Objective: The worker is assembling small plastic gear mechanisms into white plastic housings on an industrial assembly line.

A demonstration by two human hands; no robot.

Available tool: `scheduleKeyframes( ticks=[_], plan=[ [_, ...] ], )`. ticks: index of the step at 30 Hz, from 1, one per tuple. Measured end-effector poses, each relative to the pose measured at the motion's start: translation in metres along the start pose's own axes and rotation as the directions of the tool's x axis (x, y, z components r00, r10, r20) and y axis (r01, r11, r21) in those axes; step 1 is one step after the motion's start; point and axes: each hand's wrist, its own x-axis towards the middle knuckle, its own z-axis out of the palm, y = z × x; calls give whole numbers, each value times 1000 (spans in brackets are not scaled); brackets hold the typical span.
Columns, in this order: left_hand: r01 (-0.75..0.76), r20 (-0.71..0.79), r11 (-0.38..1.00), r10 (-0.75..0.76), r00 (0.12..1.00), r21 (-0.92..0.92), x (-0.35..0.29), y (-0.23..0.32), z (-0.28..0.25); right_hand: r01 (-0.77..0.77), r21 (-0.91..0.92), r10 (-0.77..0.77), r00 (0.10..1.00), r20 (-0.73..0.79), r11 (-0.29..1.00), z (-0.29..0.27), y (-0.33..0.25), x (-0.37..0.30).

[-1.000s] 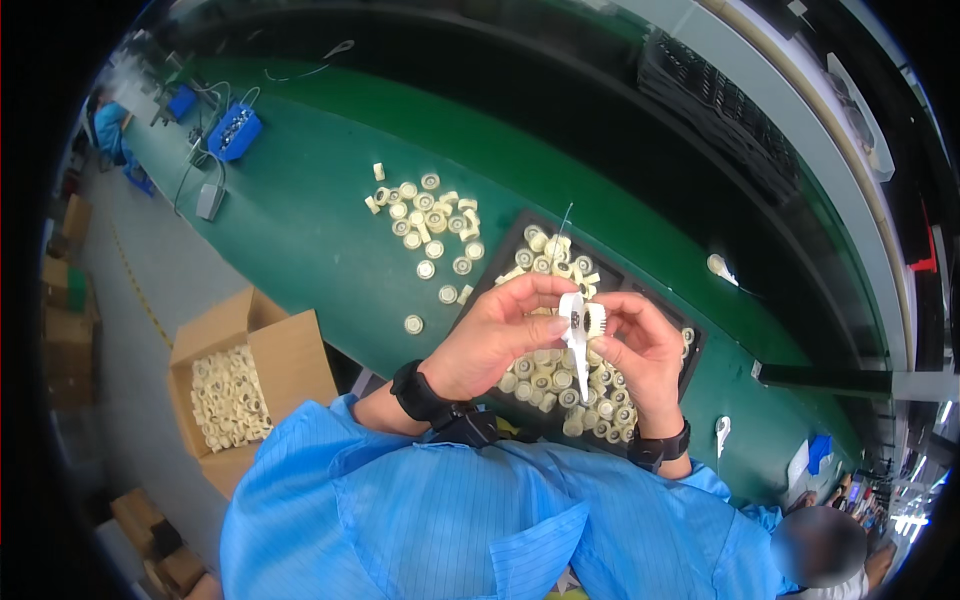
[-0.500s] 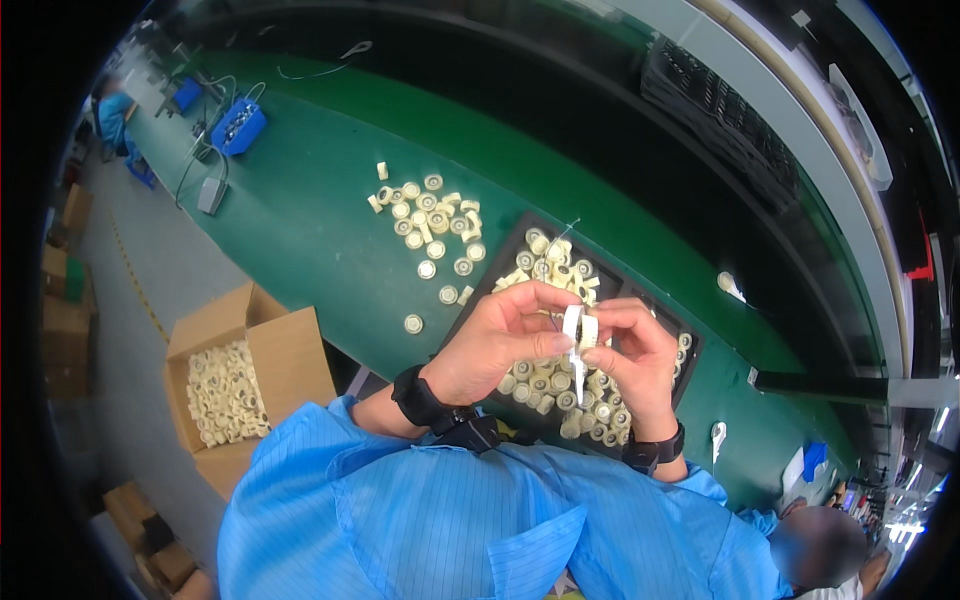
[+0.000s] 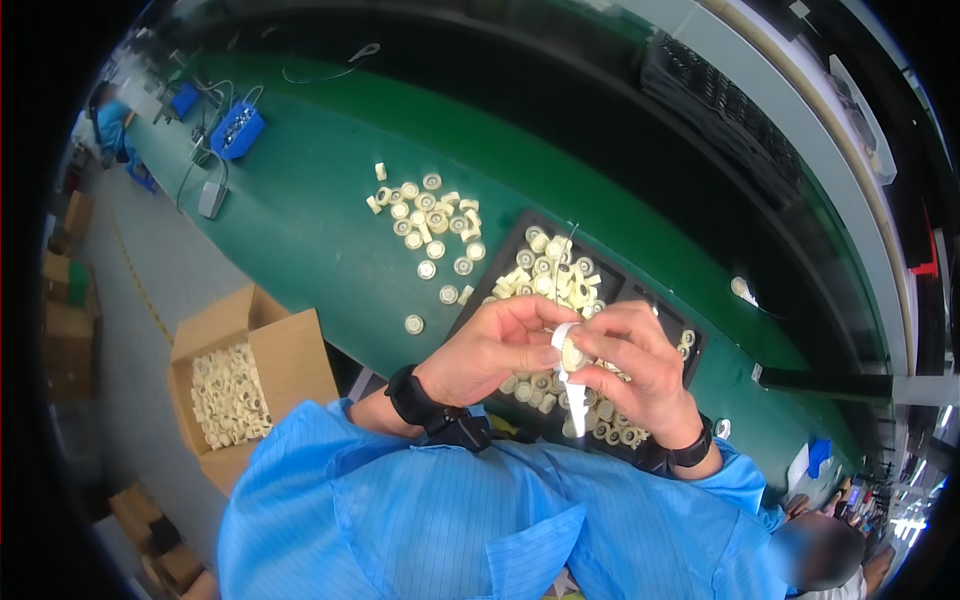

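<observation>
Above a black tray (image 3: 612, 266) my left hand (image 3: 492, 345) is closed, with thumb and fingers pinching a white plastic part (image 3: 575, 408) that has a ring-shaped head and a narrow tail pointing down toward me. A cream round cap (image 3: 573, 356) sits at the ring's opening; my right hand (image 3: 640, 365) grips it between thumb and fingers. Whether the cap is fully inside the ring I cannot tell. Many similar cream round pieces (image 3: 540, 384) fill the tray beneath my hands, partly hidden by them. A thin wire or cord (image 3: 571, 236) rises near the tray's far side.
Loose cream pieces (image 3: 427, 212) lie scattered on the green table (image 3: 310, 190), left of the tray. A cardboard box (image 3: 290, 360) full of cream parts stands at the left. Farther off are a blue bin (image 3: 238, 130) and a white part with a cord (image 3: 741, 288). Another person (image 3: 825, 550) is at lower right.
The white part has turned so its ring opening and the cap face more toward me, and it has come slightly nearer. My right hand has rolled over the cap.
</observation>
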Motion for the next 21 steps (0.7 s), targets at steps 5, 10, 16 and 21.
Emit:
scheduleKeyframes(
  ticks=[5, 10, 16, 21],
  plan=[
    [-130, 15, 991, 130, 991, 11, 11, 2, 10, -283, 580, 356, 934, -14, 764, 18, 8, -14],
    [-84, -81, 977, 101, 992, 194, 15, -2, 3, -692, 635, 674, 652, 347, 342, 25, 4, -13],
    [-36, -185, 904, 126, 975, 427, 11, 4, -7, -534, 21, 506, 788, -352, 845, -24, 46, -2],
    [81, -469, 890, 157, 869, 448, -10, 16, -74, -614, -476, 133, 689, -712, 630, -111, 127, 5]
  ],
)
